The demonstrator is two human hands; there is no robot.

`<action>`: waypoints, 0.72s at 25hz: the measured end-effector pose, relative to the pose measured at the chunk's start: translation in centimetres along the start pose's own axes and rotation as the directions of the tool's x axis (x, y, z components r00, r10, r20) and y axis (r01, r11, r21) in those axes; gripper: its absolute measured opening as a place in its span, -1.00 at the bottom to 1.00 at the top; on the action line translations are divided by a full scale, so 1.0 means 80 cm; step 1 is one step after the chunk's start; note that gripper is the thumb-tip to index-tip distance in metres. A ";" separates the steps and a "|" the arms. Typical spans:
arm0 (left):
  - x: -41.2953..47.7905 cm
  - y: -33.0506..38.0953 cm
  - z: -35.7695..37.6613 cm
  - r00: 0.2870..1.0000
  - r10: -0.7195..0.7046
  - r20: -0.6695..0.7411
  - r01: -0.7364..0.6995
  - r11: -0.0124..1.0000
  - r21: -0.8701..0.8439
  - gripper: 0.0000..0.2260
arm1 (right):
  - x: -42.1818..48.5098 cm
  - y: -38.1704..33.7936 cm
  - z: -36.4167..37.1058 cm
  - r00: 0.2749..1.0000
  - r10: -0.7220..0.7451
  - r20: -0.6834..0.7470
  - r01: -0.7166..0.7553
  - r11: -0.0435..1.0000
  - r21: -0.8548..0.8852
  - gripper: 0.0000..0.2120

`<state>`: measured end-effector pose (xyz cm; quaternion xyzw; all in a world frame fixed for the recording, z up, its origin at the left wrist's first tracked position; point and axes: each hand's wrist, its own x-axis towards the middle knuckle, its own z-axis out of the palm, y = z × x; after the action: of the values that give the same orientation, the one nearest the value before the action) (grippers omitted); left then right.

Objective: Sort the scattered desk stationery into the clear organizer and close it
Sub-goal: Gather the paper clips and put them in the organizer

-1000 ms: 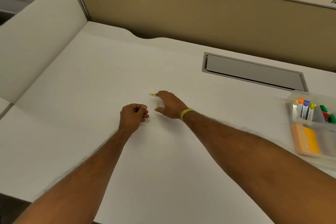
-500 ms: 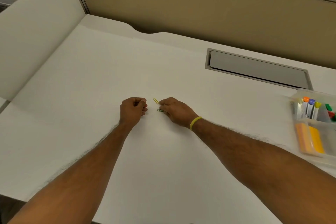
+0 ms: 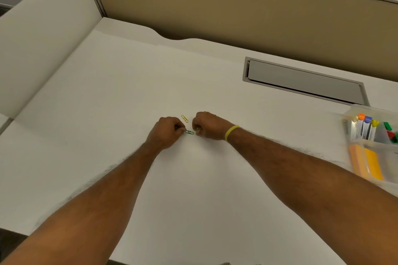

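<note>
A green paper clip (image 3: 189, 132) lies flat on the white desk (image 3: 107, 114) between my two hands. My left hand (image 3: 167, 132) is curled into a fist, its fingertips pinched on the clip's left end. My right hand (image 3: 207, 125), with a yellow band on its wrist, is curled with its fingertips just right of the clip and nothing visible in it. A yellow paper clip (image 3: 184, 118) lies loose just behind the hands. The clear organizer (image 3: 355, 114) stands open at the right edge, holding markers (image 3: 366, 126) and orange and yellow sticky notes (image 3: 366, 163).
A grey cable hatch (image 3: 303, 82) is set into the desk at the back right. A tan partition wall (image 3: 215, 6) runs along the back. A white curved panel (image 3: 38, 34) rises on the left. The desk's front edge is near my elbows.
My left hand has moved right until its fingertips reach the green clip. My right hand has curled shut and drawn back from the yellow clip, which now lies uncovered.
</note>
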<state>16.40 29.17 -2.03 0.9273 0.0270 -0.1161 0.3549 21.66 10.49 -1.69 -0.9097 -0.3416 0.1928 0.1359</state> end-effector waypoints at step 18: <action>0.027 0.001 -0.022 0.991 -0.054 0.125 0.043 0.995 0.094 -0.92 | 0.030 -0.018 0.000 0.882 0.468 -0.058 -0.341 0.717 0.608 -0.85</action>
<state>18.84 30.19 -1.23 0.9323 0.0215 -0.1845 0.3102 22.50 13.13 -1.75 -0.8912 -0.0416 0.2169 0.3962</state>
